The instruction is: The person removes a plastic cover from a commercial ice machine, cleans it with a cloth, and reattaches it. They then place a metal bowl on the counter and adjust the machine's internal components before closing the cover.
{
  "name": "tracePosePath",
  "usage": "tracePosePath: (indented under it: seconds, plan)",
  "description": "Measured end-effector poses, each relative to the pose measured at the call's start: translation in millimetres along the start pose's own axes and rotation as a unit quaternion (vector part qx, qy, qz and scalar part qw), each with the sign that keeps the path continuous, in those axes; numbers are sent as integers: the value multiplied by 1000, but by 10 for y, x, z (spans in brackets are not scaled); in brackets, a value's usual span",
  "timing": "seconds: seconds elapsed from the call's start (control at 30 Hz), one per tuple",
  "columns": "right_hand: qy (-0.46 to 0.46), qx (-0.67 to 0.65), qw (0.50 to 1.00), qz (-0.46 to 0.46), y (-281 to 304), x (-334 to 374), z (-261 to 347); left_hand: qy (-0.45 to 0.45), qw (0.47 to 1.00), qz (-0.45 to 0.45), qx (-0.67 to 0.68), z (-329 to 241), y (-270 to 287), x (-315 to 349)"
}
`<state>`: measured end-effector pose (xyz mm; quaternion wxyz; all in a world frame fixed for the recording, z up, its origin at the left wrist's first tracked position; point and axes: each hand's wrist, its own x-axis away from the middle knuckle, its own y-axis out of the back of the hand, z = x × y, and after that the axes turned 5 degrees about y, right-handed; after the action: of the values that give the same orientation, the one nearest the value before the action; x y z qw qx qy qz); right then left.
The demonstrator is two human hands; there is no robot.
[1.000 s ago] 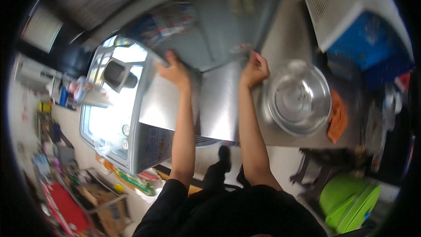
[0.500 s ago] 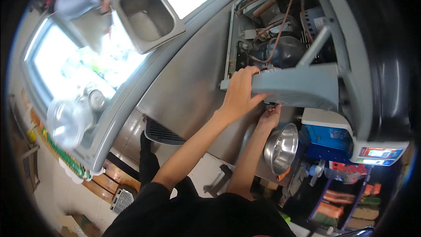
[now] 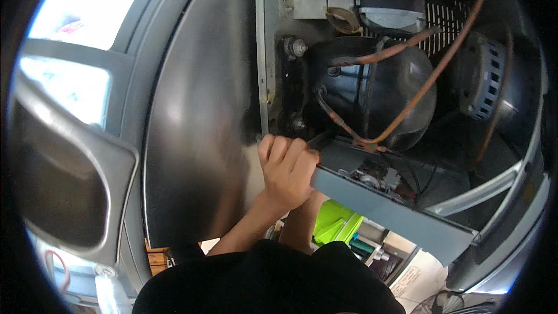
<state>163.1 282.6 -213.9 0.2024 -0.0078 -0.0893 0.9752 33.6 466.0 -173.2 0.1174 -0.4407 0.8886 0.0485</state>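
Left hand wraps our fingers over the near end of the grey metal panel, which slants from centre toward five o'clock below the black compressor. Our right hand is hidden behind it; we cannot tell its grip. We judge the panel stiff, thin, fairly light but sharp-edged and slick, best held by its folded rim, clear of the copper tube at two o'clock.
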Motion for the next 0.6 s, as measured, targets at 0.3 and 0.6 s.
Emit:
tracePosePath:
  seconds: [0.3, 0.6]
  plan:
    - [32, 39, 999, -17, 136, 308, 177, 38, 998, -20, -44, -80, -79, 88]
    - [49, 42, 998, -24, 269, 408, 348, 35, 990, -120, -64, -95, -668, 358]
